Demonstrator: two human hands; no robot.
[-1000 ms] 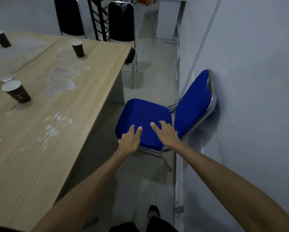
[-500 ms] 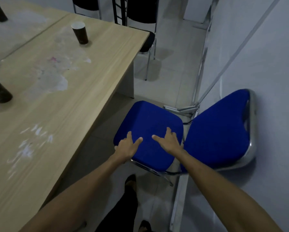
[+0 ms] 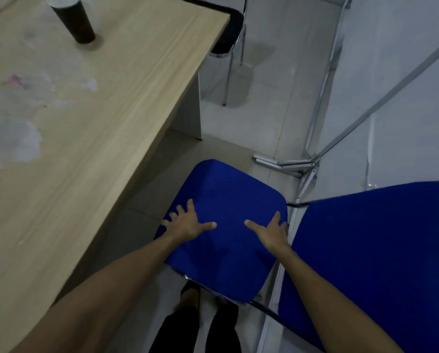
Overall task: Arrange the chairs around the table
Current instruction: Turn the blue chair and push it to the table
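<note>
A blue padded chair with a chrome frame stands between the wooden table (image 3: 111, 110) and the wall, its seat (image 3: 228, 194) toward the table and its backrest (image 3: 378, 250) against the wall. My left hand (image 3: 187, 222) lies spread on the seat, fingertips at the edge nearest the table. My right hand (image 3: 271, 231) is at the seat's rear edge by the backrest, thumb on top and fingers curled down into the gap. A black chair (image 3: 226, 34) stands partly tucked at the table's far end.
A dark paper cup (image 3: 73, 19) stands on the table near the top. Grey metal bars (image 3: 284, 163) lie on the floor and lean along the white wall (image 3: 404, 72) just beyond the blue chair. My legs and feet (image 3: 190, 296) are directly below the seat.
I have moved closer and the view has tipped downward. My hands, side by side on the middle of the seat before, have spread apart to its two opposite edges.
</note>
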